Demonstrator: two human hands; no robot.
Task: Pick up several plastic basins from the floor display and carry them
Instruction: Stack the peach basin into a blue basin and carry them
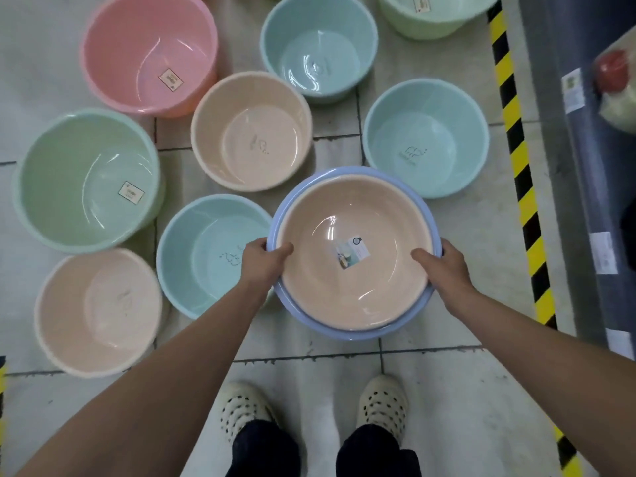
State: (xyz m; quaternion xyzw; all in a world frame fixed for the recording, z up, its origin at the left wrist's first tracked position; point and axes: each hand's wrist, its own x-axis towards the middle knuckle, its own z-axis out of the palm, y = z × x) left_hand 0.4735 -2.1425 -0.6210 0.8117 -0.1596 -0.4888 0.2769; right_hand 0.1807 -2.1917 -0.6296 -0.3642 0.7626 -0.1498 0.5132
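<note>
Peach basin (375, 284) nested in blue basin (347, 333), the pair held above the tiled floor (447, 390) in front of the feet; left hand (263, 261) and right hand (444, 270) each clamp opposite rims, thumbs inside, fingers hidden underneath. Both are thin, glossy, smooth moulded plastic, round with rolled rims and sloping walls, sticker label on the peach bottom. Risk: the slick rims could slip from a thumb pinch, the loose inner basin could slide or tip out if tilted, and the stack could knock the teal basin (206, 256) close by on the left.
</note>
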